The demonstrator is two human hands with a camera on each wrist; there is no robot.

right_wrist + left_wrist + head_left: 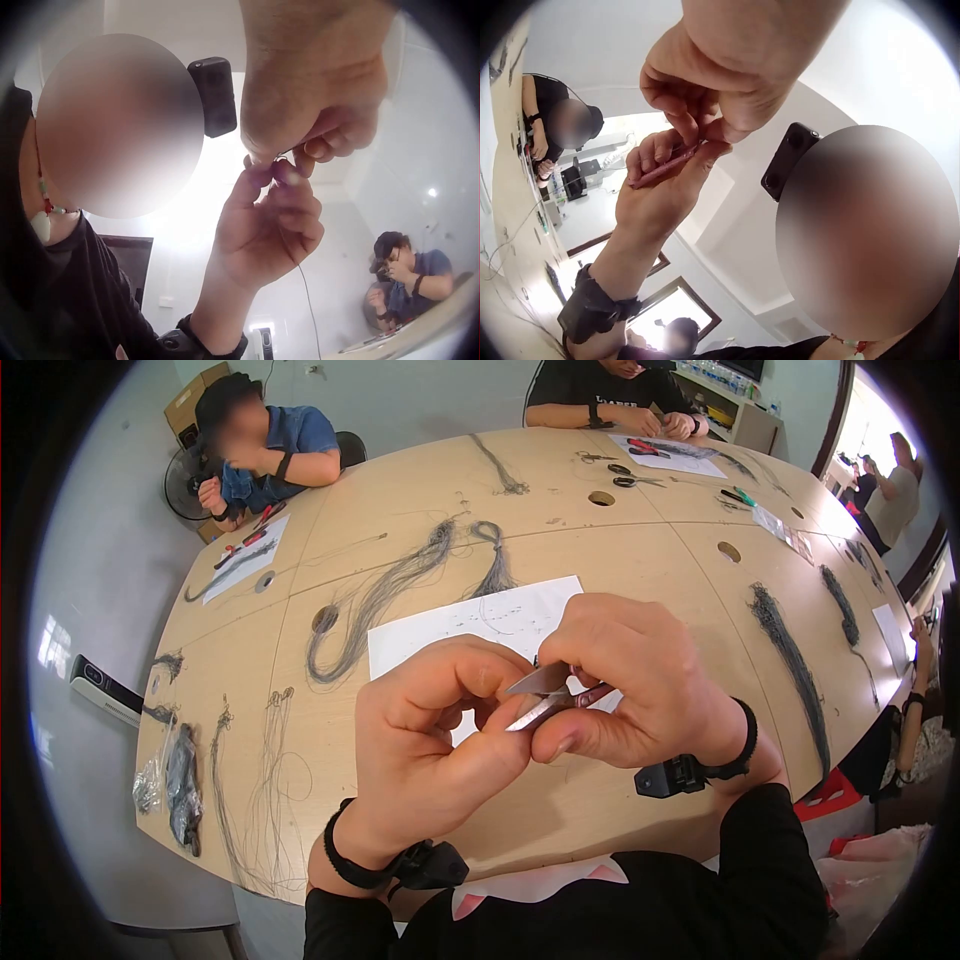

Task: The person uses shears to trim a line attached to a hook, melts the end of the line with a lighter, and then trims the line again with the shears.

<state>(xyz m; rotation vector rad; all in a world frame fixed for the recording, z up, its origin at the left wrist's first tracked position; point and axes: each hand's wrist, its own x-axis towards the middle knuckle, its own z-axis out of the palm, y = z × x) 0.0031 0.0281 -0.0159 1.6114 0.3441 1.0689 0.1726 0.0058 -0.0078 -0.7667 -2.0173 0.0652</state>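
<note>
My right hand (640, 675) grips small snips (543, 712) with two broad silver blades spread apart. Their pink handle (660, 172) lies across the palm in the left wrist view. Facing it, my left hand (435, 730) has thumb and fingertips drawn together, pinching a thin grey strand (309, 300) that trails down past the palm in the right wrist view. A tiny loop of it (281, 157) shows at the fingertips. The blades overlap the left thumb and forefinger in the head view. Below both hands lies a white sheet (400, 650) with small dark marks.
Long grey strand bundles (400, 590) lie beyond the sheet, with another bundle (790, 660) at the right. Loose strands (275, 790) and a plastic bag (150, 785) are at the left. Black scissors (635, 482) lie farther back. Two people sit across the round table (560, 530).
</note>
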